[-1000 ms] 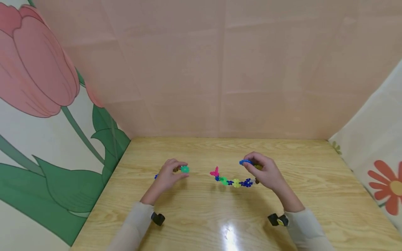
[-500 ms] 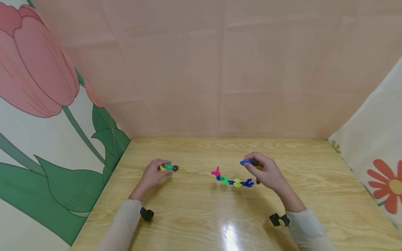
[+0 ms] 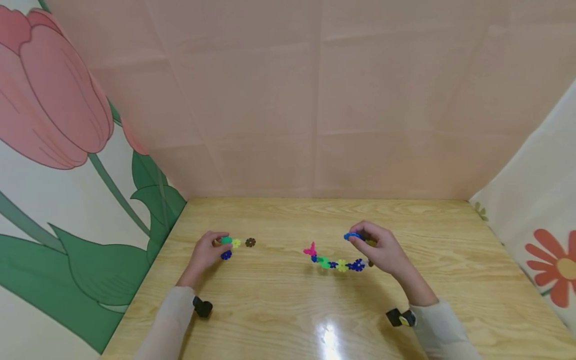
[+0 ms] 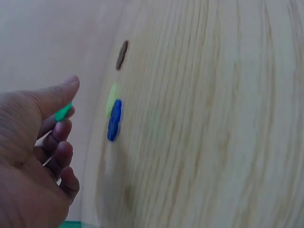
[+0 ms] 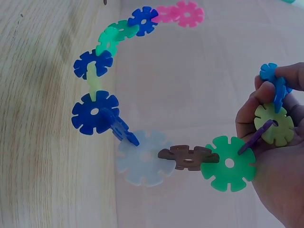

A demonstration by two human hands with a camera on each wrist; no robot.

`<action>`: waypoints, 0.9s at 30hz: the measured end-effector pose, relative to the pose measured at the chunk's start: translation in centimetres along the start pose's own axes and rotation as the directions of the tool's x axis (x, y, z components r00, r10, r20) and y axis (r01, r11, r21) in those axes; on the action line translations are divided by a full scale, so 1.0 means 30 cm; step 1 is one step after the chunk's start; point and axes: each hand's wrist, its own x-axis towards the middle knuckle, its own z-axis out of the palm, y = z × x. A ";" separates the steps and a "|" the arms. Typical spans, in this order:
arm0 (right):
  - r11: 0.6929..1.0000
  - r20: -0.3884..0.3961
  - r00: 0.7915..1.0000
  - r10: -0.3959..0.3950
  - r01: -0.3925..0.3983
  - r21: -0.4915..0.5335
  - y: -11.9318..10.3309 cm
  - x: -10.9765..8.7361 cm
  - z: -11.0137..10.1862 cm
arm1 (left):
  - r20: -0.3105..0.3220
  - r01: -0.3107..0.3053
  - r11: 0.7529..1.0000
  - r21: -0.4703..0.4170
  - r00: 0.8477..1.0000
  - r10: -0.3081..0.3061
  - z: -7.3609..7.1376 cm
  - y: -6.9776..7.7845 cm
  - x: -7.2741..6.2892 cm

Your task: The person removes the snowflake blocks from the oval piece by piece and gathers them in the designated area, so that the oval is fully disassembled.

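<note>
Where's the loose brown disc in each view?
Head: the loose brown disc lies below and left of centre, right of the yellow disc.
Left wrist: loose brown disc at upper left, above the yellow disc.
Right wrist: not in it; the brown piece there belongs to the chain.
Shared landmark: wood-grain tabletop.

Soft, fairly even light leaves 1 white glare (image 3: pixel 329 337) on the table (image 3: pixel 270 300) and faint shadows (image 3: pixel 382 300). The left wrist view looks slightly hazy.

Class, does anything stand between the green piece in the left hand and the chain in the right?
Yes: in the head view, a yellow piece and a brown piece lie on the table between the green piece and the chain, though passing above seems feasible.
</note>
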 end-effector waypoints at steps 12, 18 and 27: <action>1.000 0.001 1.000 0.006 -0.006 -0.001 0.004 -0.007 0.003 | -0.007 0.070 0.997 0.032 0.998 -0.069 -0.021 -0.067 0.000; 1.000 0.006 1.000 0.021 -0.021 0.007 0.004 -0.003 0.001 | 0.008 0.077 0.995 0.063 0.997 -0.078 -0.021 -0.085 0.009; 1.000 0.016 1.000 0.008 -0.008 0.016 0.014 0.005 0.010 | 0.022 0.072 0.993 0.093 0.997 -0.075 -0.017 -0.079 0.017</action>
